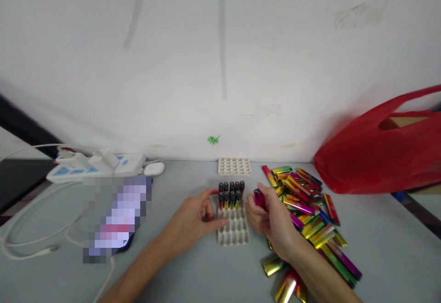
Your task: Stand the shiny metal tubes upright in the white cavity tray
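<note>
- Black-topped shiny cylinders (233, 196) stand upright, close together, in the two far rows of a pale tray (233, 225), five in the farthest row and four in the next one.
- This tray lies at the middle of the grey table (186, 271), between the two hands.
- The left hand (195, 220) is partly open at the left side of the tray: its index finger is beside the cylinders, and its thumb reaches over the pockets. I cannot tell if it presses on the tray.
- The right hand (272, 218) is closed, and it holds a purple piece with dark top (257, 196) between thumb and bent fingers, just right of the tray.
- Many shiny coloured pieces (303, 188) lie in a loose pile, to the right.
- A second pale tray (234, 166) lies farther, near the wall (172, 64).
- Far right is a red bag (379, 156); on the left, a power strip (129, 165) and a blurred phone (122, 220).
</note>
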`<state>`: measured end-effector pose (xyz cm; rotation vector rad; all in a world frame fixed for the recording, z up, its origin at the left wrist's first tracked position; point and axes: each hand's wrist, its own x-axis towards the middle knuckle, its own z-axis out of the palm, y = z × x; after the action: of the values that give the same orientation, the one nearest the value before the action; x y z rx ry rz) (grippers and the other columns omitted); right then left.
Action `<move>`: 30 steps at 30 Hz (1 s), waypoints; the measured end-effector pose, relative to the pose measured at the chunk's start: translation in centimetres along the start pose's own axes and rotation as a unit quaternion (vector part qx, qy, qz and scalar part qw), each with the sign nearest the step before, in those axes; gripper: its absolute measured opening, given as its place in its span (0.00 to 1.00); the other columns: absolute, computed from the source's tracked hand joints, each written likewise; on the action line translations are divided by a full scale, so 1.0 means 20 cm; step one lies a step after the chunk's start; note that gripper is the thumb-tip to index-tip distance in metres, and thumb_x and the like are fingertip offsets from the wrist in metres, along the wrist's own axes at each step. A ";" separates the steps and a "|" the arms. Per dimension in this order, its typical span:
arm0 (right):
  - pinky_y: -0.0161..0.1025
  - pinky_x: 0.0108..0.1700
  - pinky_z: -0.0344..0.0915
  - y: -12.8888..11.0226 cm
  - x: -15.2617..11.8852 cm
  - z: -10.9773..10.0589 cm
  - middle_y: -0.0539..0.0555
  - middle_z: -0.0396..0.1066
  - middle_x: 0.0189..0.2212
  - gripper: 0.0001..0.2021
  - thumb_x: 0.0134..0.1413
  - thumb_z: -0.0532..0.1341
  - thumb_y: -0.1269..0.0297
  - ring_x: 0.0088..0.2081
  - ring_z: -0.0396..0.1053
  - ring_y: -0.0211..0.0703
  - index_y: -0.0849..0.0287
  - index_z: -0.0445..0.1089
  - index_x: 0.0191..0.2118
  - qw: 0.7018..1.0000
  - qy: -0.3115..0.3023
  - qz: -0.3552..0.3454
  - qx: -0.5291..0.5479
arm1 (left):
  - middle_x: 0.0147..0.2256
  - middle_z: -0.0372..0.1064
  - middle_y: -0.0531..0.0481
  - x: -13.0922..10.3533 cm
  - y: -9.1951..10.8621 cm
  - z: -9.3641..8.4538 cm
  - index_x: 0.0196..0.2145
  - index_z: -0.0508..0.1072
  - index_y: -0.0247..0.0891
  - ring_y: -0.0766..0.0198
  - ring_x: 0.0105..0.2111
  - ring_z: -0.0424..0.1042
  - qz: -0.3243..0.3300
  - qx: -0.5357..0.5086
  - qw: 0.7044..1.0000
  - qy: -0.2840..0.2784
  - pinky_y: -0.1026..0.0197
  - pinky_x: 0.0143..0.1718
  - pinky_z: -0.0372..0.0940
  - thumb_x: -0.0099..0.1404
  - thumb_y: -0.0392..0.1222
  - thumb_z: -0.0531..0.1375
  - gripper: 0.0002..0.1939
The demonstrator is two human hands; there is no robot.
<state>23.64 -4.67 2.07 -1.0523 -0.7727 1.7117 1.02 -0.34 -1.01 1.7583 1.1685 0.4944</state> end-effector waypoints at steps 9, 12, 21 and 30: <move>0.36 0.20 0.34 0.01 -0.03 0.04 0.39 0.41 0.14 0.27 0.56 0.60 0.38 0.17 0.36 0.31 0.50 0.53 0.19 1.000 0.011 0.007 -0.015 | 0.27 0.69 0.61 0.00 0.02 0.00 0.65 0.73 0.37 0.63 0.25 0.66 0.002 0.016 1.000 -0.002 0.62 0.29 0.58 0.63 0.57 0.74 0.38; 0.36 0.20 0.34 0.02 -0.04 0.04 0.38 0.40 0.15 0.27 0.57 0.60 0.38 0.17 0.36 0.31 0.50 0.52 0.20 1.000 0.014 0.006 -0.007 | 0.27 0.68 0.62 0.00 0.01 0.00 0.66 0.72 0.37 0.64 0.25 0.65 0.002 0.012 1.000 0.001 0.62 0.29 0.57 0.63 0.57 0.74 0.39; 0.34 0.20 0.32 0.00 -0.01 0.00 0.37 0.39 0.16 0.31 0.54 0.64 0.33 0.19 0.32 0.31 0.51 0.52 0.20 0.999 0.018 0.042 0.028 | 0.28 0.69 0.61 0.00 0.00 0.00 0.66 0.72 0.38 0.64 0.26 0.66 0.002 0.011 1.000 -0.003 0.62 0.28 0.58 0.64 0.58 0.74 0.39; 0.34 0.21 0.35 0.00 0.00 0.00 0.38 0.42 0.16 0.33 0.52 0.65 0.29 0.19 0.35 0.30 0.53 0.56 0.20 0.999 0.010 0.028 0.026 | 0.28 0.70 0.62 0.00 -0.03 0.00 0.67 0.70 0.38 0.65 0.25 0.65 0.015 0.021 1.000 -0.008 0.62 0.28 0.57 0.65 0.54 0.73 0.38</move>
<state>23.56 -4.71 2.00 -1.0641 -0.6885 1.7564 0.76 -0.21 -1.50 1.8150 1.1507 0.4747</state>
